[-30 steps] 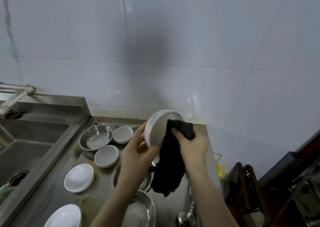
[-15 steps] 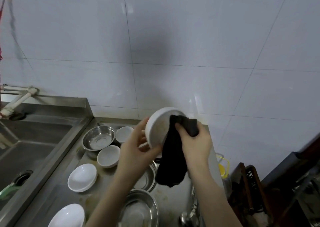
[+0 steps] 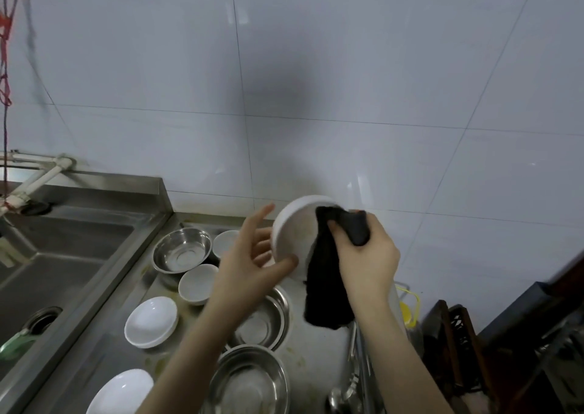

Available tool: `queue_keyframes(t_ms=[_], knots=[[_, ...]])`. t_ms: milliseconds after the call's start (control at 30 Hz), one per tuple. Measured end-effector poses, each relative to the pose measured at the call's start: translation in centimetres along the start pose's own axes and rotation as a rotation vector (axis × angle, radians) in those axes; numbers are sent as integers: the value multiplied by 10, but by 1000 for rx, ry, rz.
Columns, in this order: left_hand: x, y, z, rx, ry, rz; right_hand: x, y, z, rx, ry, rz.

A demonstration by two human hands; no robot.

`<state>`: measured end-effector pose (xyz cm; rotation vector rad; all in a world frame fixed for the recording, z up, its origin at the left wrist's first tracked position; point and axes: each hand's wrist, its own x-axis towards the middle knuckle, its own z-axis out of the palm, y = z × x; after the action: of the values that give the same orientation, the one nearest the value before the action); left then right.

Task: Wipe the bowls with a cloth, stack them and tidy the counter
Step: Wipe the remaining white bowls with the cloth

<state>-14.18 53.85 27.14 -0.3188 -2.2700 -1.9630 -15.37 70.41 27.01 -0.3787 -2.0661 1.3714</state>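
Above the steel counter (image 3: 316, 366), a white bowl (image 3: 294, 230) is held tilted on edge in mid-air. Half a second ago the left hand (image 3: 252, 265) gripped its rim; now the fingers have spread loose, only the thumb touching the lower rim, likely to turn the bowl. The right hand (image 3: 363, 255) grips a black cloth (image 3: 325, 280), pressing it against the bowl. Wiping looks under way; other white and steel bowls wait unstacked below. No brand, label or writing can be read.
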Motion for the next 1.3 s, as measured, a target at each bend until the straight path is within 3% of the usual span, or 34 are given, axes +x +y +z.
queue_keyframes(t_ms=[67, 133, 200, 300, 367, 433, 533, 633, 733, 867, 933, 1000, 1067, 1167, 1233, 1300], knots=[[-11, -2, 15, -84, 45, 22, -1, -2, 2, 152, -49, 154], [-11, -4, 13, -100, 65, 29, -2, -1, 0, 131, -89, 95], [-5, -4, -1, 3, -29, 28, 0, 4, -5, -16, -82, -129], [7, 4, -15, 307, -297, 45, 2, 10, -11, -343, -158, -617], [14, 8, -17, 383, -335, 47, 2, 11, -9, -467, -238, -780], [16, 7, -17, 280, -247, 25, -1, 10, -6, -399, -178, -663], [3, -5, -5, 39, -18, 0, -9, 5, 1, -113, 4, -181], [-14, -15, 15, -126, 129, -3, -12, 8, 7, 137, -46, 153], [-12, -16, 10, -117, 149, -31, -14, 14, 4, 45, -117, 65], [2, -6, -8, 282, -172, -34, -7, 12, -5, -309, -165, -549], [7, -2, -11, 286, -202, -48, -2, 13, -4, -445, -194, -697], [5, -3, -11, 139, -124, -77, -2, 10, -3, -382, -97, -522], [-1, -8, -5, -37, -46, -106, -4, 7, -1, -205, 3, -200], [-15, -13, 7, -214, 23, -100, -6, 5, 1, 52, -9, 120], [-16, -17, 8, -224, 73, -92, -7, 4, 1, 27, -46, 91], [-12, -19, 3, -149, 47, -83, -7, 3, -2, -108, -50, -108]])
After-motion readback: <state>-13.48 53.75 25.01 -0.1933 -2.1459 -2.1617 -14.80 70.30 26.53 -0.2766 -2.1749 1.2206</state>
